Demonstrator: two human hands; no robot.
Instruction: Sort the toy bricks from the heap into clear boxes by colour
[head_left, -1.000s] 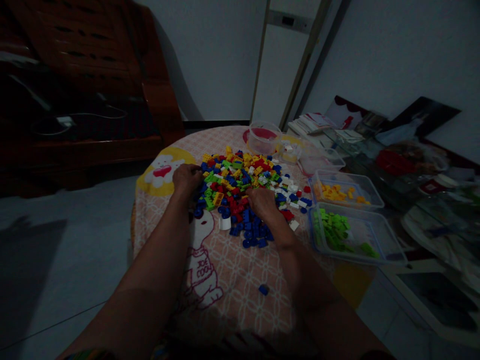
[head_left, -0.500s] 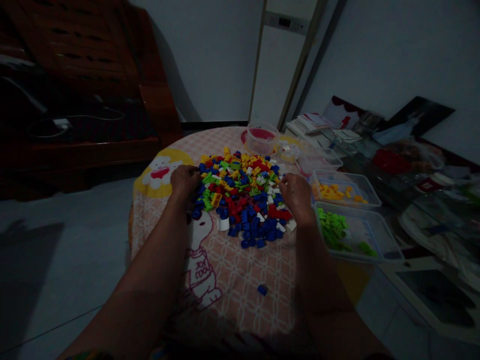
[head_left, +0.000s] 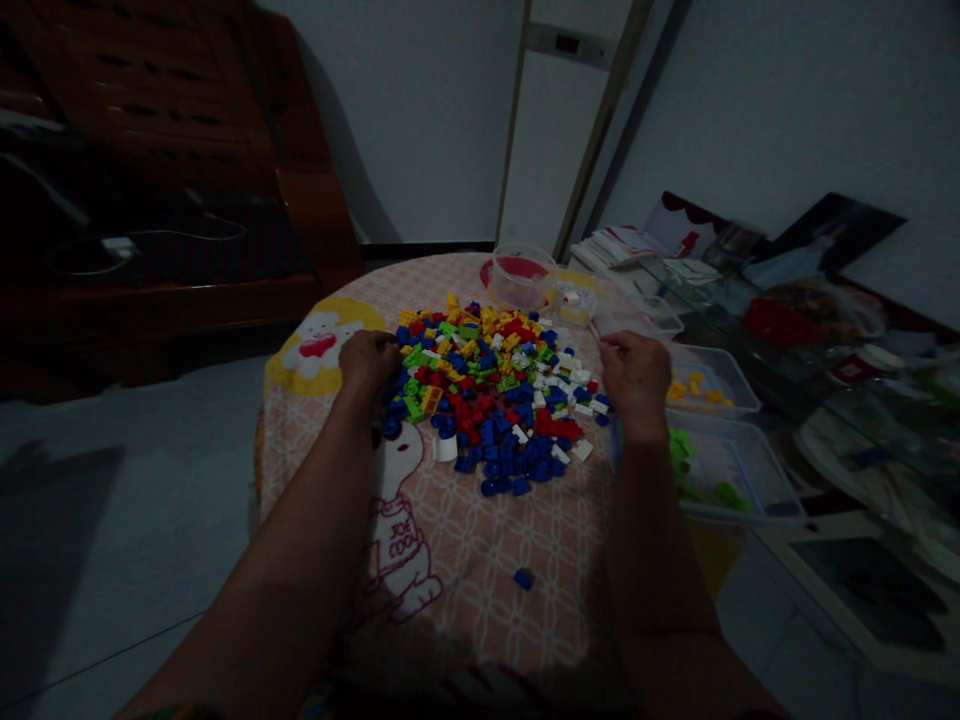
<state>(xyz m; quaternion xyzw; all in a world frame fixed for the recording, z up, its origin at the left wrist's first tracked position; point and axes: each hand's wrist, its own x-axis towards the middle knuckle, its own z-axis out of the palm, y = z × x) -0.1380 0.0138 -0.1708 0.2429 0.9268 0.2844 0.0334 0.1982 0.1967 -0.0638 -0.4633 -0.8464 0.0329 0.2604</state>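
Note:
A heap of small red, blue, yellow, green and white building bricks (head_left: 487, 395) lies on a round table with a pink cartoon-print cloth (head_left: 450, 540). My left hand (head_left: 366, 360) rests curled at the heap's left edge, fingers closed among the bricks. My right hand (head_left: 636, 372) is lifted at the heap's right side, fingers closed in a pinch, over the edge of a clear tub of yellow bricks (head_left: 709, 385). What the pinch holds is too small to make out. A clear tub of green bricks (head_left: 720, 470) sits just below it.
A single blue brick (head_left: 524, 578) lies apart near the table's front. A round clear tub with a red lid (head_left: 521, 275) and more clear tubs (head_left: 630, 320) stand at the back. A dark wooden bench (head_left: 150, 200) is at the left, a cluttered glass table (head_left: 825, 350) at the right.
My right hand has lifted out of the middle of the heap and travelled right, to the tub of yellow bricks. My left hand has stayed at the heap's left edge.

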